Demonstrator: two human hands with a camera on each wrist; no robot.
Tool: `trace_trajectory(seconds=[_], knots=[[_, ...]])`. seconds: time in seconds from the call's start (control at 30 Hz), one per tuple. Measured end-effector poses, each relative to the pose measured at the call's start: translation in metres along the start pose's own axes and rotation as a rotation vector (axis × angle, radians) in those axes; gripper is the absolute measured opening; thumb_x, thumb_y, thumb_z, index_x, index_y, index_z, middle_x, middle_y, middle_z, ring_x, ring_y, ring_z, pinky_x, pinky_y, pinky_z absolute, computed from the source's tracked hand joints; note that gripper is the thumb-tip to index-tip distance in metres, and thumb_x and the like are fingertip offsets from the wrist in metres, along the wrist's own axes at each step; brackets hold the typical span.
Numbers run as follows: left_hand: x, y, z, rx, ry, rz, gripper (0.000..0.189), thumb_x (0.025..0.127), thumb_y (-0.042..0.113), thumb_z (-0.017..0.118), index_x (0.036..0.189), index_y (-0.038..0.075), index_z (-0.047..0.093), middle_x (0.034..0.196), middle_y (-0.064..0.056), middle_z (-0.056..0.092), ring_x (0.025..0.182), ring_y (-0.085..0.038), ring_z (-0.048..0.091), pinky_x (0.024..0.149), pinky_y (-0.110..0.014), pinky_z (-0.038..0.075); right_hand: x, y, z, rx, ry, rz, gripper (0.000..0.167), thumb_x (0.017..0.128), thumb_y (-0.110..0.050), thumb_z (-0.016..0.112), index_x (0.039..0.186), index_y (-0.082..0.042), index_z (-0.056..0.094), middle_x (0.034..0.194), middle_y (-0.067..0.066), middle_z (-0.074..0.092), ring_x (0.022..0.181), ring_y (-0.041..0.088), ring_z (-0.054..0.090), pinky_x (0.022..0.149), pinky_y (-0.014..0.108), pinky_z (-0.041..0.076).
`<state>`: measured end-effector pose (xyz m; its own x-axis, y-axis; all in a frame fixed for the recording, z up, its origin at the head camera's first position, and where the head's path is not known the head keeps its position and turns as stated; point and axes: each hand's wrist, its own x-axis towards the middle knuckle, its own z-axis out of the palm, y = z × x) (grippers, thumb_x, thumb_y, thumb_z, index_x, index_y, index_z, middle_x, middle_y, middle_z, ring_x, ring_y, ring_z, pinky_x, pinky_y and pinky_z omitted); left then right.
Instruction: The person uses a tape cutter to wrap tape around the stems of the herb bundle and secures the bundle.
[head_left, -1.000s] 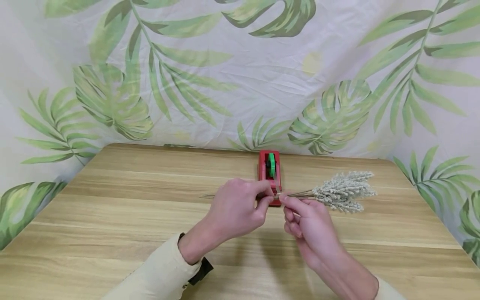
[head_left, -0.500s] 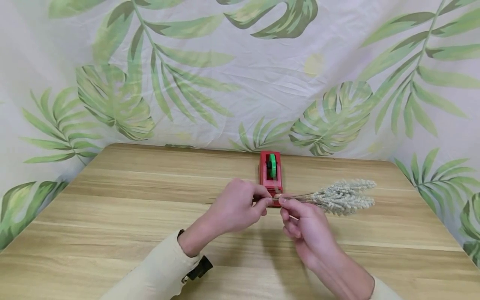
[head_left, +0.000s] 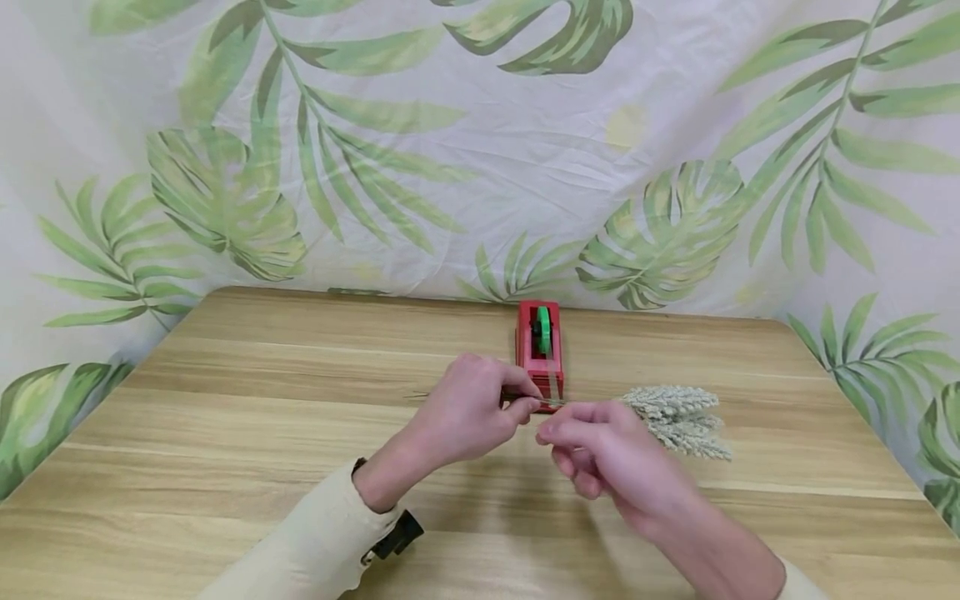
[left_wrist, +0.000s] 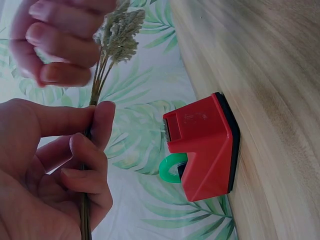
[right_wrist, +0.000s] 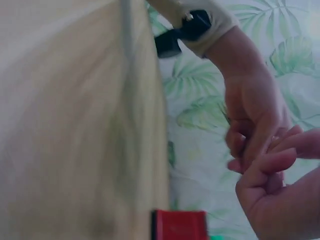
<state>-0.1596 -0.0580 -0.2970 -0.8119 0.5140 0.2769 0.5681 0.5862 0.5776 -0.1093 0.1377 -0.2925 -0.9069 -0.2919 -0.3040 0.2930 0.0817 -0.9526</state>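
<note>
My left hand (head_left: 480,408) pinches a bundle of thin brown stems (left_wrist: 102,75) between thumb and forefinger, the other fingers curled around them. Pale, fluffy dried flower heads (head_left: 675,417) top the bundle, pointing right in the head view. My right hand (head_left: 607,446) is beside the stems just right of the left hand, thumb and fingers curled; nothing shows between its fingertips. It is blurred in the left wrist view and covers part of the stems in the head view. Behind the hands stands a red tape dispenser (left_wrist: 205,145) with a green tape roll (left_wrist: 171,167).
A wood-grain table (head_left: 262,375) lies under the hands. Behind it hangs a white cloth (head_left: 525,150) printed with green leaves. A black strap device (head_left: 397,536) sits at the left wrist over a cream sleeve (head_left: 300,542).
My right hand has come off the stems, moving slightly left and nearer the body. The flower heads have dipped lower in view. My left hand keeps its pinch almost in place.
</note>
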Motion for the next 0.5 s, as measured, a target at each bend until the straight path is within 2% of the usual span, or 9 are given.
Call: trace_trajectory(seconds=[0.07, 0.13, 0.23, 0.3, 0.33, 0.4, 0.47, 0.5], knots=[[0.000, 0.000, 0.000, -0.001, -0.008, -0.003, 0.009, 0.094, 0.008, 0.076, 0.089, 0.011, 0.083, 0.077, 0.004, 0.077, 0.064, -0.003, 0.056, 0.063, -0.019, 0.047, -0.005, -0.007, -0.005, -0.054, 0.029, -0.080, 0.013, 0.100, -0.016, 0.067, 0.101, -0.003, 0.068, 0.068, -0.001, 0.056, 0.055, 0.009, 0.044, 0.051, 0.022, 0.039], [0.001, 0.001, 0.000, -0.005, -0.020, -0.006, 0.009, 0.094, 0.009, 0.077, 0.089, 0.012, 0.083, 0.075, 0.006, 0.076, 0.065, -0.002, 0.057, 0.064, -0.020, 0.048, -0.010, -0.012, -0.010, -0.162, 0.105, -0.187, 0.016, 0.101, -0.018, 0.069, 0.104, -0.002, 0.069, 0.072, 0.001, 0.058, 0.057, 0.012, 0.050, 0.052, 0.023, 0.044], [0.001, 0.001, 0.001, -0.011, -0.036, -0.010, 0.009, 0.094, 0.010, 0.077, 0.088, 0.013, 0.083, 0.074, 0.008, 0.075, 0.066, -0.001, 0.058, 0.066, -0.020, 0.049, -0.013, -0.016, -0.019, -0.433, 0.237, -0.417, 0.011, 0.101, -0.019, 0.072, 0.102, -0.008, 0.072, 0.077, 0.002, 0.064, 0.062, 0.013, 0.059, 0.056, 0.026, 0.050], [0.001, 0.001, 0.001, -0.014, -0.042, -0.009, 0.010, 0.094, 0.010, 0.077, 0.088, 0.014, 0.083, 0.074, 0.008, 0.075, 0.066, 0.000, 0.059, 0.066, -0.020, 0.049, -0.011, -0.016, -0.026, -0.669, 0.315, -0.599, 0.001, 0.099, -0.014, 0.075, 0.099, -0.013, 0.075, 0.079, -0.001, 0.068, 0.066, 0.011, 0.063, 0.060, 0.026, 0.054], [0.001, 0.001, 0.001, -0.015, -0.043, -0.008, 0.010, 0.094, 0.010, 0.077, 0.087, 0.014, 0.083, 0.074, 0.007, 0.075, 0.066, 0.000, 0.059, 0.066, -0.020, 0.049, -0.009, -0.014, -0.031, -0.791, 0.336, -0.698, 0.003, 0.097, -0.011, 0.077, 0.098, -0.014, 0.076, 0.081, -0.003, 0.070, 0.069, 0.009, 0.065, 0.062, 0.026, 0.055], [0.000, 0.001, 0.002, -0.018, -0.045, -0.008, 0.009, 0.094, 0.009, 0.078, 0.087, 0.014, 0.083, 0.074, 0.008, 0.075, 0.065, 0.000, 0.059, 0.066, -0.020, 0.049, -0.002, -0.012, -0.040, -0.997, 0.330, -0.855, 0.009, 0.092, -0.009, 0.081, 0.098, -0.014, 0.077, 0.085, -0.006, 0.072, 0.077, 0.007, 0.066, 0.069, 0.028, 0.057], [0.000, 0.001, 0.002, -0.026, -0.050, -0.010, 0.009, 0.093, 0.009, 0.078, 0.087, 0.014, 0.082, 0.073, 0.008, 0.075, 0.065, 0.000, 0.059, 0.065, -0.020, 0.049, 0.004, -0.009, -0.047, -1.165, 0.265, -0.938, 0.014, 0.090, -0.011, 0.084, 0.103, -0.013, 0.078, 0.091, -0.007, 0.074, 0.083, 0.006, 0.068, 0.074, 0.031, 0.059], [-0.001, 0.001, 0.002, -0.029, -0.053, -0.012, 0.009, 0.093, 0.008, 0.078, 0.087, 0.014, 0.082, 0.073, 0.008, 0.074, 0.064, 0.000, 0.059, 0.064, -0.020, 0.048, 0.007, -0.008, -0.051, -1.231, 0.220, -0.954, 0.017, 0.090, -0.014, 0.084, 0.106, -0.011, 0.078, 0.095, -0.006, 0.075, 0.086, 0.007, 0.070, 0.078, 0.033, 0.060]])
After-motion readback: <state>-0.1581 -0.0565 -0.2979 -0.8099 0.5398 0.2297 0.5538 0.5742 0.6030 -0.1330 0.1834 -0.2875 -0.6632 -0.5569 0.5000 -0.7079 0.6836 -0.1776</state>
